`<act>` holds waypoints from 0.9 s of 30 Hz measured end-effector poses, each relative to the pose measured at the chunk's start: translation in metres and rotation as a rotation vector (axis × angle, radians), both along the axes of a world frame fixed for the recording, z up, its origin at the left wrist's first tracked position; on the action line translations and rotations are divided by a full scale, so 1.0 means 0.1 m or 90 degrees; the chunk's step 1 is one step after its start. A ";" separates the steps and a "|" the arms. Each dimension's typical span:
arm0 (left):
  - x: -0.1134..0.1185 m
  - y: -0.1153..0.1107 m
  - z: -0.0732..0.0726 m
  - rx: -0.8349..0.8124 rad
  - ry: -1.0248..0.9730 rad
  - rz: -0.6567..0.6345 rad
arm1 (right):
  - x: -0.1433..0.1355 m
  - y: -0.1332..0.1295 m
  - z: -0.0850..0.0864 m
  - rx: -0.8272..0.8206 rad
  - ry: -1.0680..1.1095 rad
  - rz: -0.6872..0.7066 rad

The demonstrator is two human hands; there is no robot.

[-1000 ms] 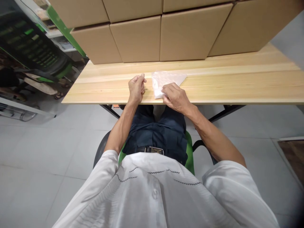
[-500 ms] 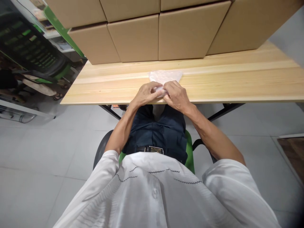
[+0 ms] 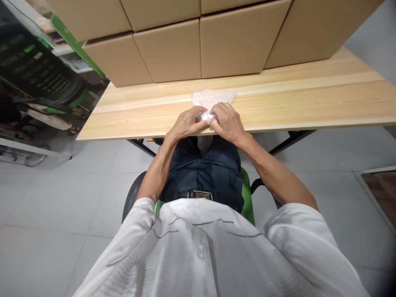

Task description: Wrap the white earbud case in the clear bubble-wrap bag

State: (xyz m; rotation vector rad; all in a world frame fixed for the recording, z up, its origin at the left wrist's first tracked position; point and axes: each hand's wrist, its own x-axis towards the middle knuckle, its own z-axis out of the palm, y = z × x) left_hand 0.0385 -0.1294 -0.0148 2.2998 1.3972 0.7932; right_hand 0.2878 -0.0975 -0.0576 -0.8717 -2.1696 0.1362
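Note:
Near the table's front edge lies a piece of translucent whitish plastic that looks like bubble wrap. Its far part is flat on the wood, while the near part is bunched into a small bundle with something white showing through. My left hand is closed on the bundle's left side, thumb on the near side. From the right, my right hand pinches the same bundle with bent fingers. Both hands hide part of it, and what lies inside cannot be made out.
Stacked cardboard boxes line the back of the wooden table. A dark mesh chair stands at the left, with part of another person beside it. My lap is just below the table edge.
The view has shifted and tilted slightly. My fingers have moved a little on the bundle, and more of its white middle shows between them.

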 end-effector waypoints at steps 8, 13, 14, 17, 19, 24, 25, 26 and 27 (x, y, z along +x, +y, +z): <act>0.05 0.01 0.00 -0.014 -0.080 0.029 | -0.02 0.02 0.00 -0.012 0.036 -0.006; 0.08 0.02 -0.01 -0.018 -0.120 0.041 | -0.02 0.04 0.00 -0.016 0.040 -0.012; 0.08 0.02 -0.01 -0.020 -0.121 0.041 | -0.02 0.04 -0.01 -0.015 0.038 -0.012; 0.08 0.02 -0.01 -0.024 -0.118 0.044 | -0.02 0.05 -0.02 -0.012 0.031 -0.015; 0.08 0.02 -0.01 -0.025 -0.116 0.045 | -0.01 0.05 -0.03 -0.013 0.027 -0.015; 0.07 0.02 0.00 -0.026 -0.117 0.040 | -0.02 0.05 -0.02 -0.010 0.036 -0.013; 0.07 0.02 0.00 -0.027 -0.117 0.041 | -0.02 0.04 -0.02 -0.010 0.039 -0.014; 0.07 0.02 0.00 -0.029 -0.117 0.041 | -0.03 0.04 -0.01 -0.010 0.041 -0.015; 0.07 0.01 0.00 -0.031 -0.115 0.040 | -0.03 0.04 -0.01 -0.009 0.042 -0.017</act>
